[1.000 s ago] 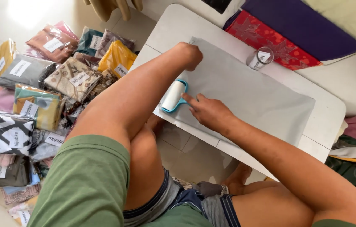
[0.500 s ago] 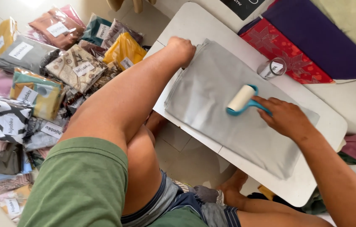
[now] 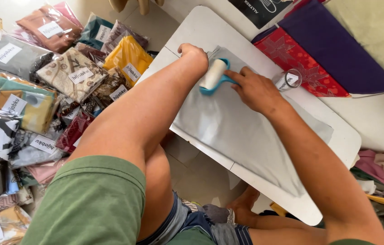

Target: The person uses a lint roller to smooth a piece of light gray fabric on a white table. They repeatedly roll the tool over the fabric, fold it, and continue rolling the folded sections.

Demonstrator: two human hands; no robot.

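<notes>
A grey cloth (image 3: pixel 242 131) lies spread flat on a small white table (image 3: pixel 192 36). My left hand (image 3: pixel 194 54) presses down on the cloth's far corner. My right hand (image 3: pixel 255 88) grips the teal handle of a white lint roller (image 3: pixel 213 75), which rests on the cloth right beside my left hand.
Several folded fabrics in clear bags (image 3: pixel 74 75) lie piled on the floor to the left. A red patterned cloth (image 3: pixel 310 68) and a purple cloth (image 3: pixel 341 45) lie beyond the table. A small clear tape roll (image 3: pixel 288 80) sits on the table. More clothes (image 3: pixel 382 168) lie at right.
My right hand has run the lint roller across the cloth, from the near left edge out to the right, then to the far corner beside my left hand.
</notes>
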